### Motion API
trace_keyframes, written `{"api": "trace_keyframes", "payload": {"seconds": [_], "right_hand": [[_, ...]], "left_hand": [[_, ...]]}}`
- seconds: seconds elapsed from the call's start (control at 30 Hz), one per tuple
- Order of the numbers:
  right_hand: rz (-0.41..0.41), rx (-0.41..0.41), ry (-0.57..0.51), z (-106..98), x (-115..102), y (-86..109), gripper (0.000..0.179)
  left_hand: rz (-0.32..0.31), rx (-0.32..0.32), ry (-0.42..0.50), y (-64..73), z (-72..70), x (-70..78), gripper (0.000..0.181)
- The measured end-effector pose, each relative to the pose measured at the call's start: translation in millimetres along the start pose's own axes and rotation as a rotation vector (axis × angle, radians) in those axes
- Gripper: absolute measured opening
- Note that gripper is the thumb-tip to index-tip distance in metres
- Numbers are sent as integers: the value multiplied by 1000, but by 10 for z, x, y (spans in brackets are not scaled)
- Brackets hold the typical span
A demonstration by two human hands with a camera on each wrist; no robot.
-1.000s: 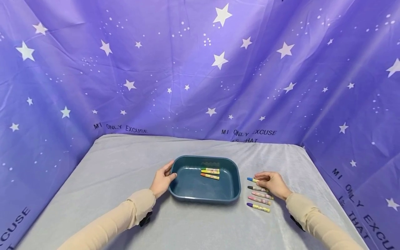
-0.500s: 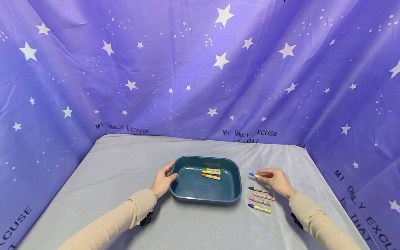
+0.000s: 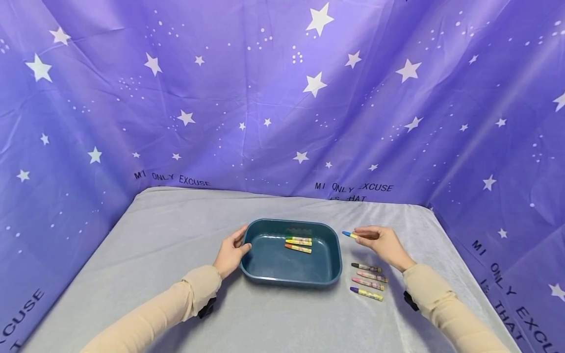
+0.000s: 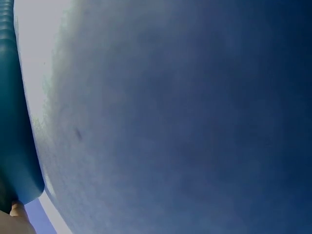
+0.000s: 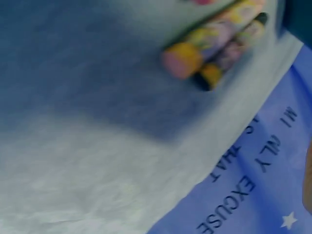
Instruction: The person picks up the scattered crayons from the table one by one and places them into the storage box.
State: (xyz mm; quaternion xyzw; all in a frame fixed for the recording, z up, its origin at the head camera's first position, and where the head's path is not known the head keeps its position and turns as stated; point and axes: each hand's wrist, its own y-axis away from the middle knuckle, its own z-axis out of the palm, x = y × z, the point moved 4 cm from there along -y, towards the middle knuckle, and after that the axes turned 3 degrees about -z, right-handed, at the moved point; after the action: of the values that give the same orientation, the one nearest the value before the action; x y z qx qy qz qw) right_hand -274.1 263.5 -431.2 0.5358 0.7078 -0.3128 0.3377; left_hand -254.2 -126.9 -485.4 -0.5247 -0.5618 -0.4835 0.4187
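Grey cloth [image 3: 273,314] lies below a slender crayon [image 3: 349,235], blue-tipped and yellow-bodied.

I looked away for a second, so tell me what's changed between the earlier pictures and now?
The right hand has lifted the blue crayon from beside the black crayon and carried it forward and left, toward the teal tray. Nothing was let go. The left hand on the tray's edge, the three crayons inside and the four crayons outside stayed put.
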Motion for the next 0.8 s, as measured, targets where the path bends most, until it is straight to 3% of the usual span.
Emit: {"api": "trace_keyframes", "payload": {"seconds": [0.3, 0.57, 0.8], "right_hand": [[-24, 2, -25, 155, -251, -93, 38], [1, -29, -109, 436, -371, -198, 37], [-22, -76, -134, 696, -501, -258, 30]], "left_hand": [[18, -6, 17, 17, 12, 22, 59], [8, -10, 4, 51, 1, 37, 59], [-3, -32, 12, 182, 0, 299, 58]]}}
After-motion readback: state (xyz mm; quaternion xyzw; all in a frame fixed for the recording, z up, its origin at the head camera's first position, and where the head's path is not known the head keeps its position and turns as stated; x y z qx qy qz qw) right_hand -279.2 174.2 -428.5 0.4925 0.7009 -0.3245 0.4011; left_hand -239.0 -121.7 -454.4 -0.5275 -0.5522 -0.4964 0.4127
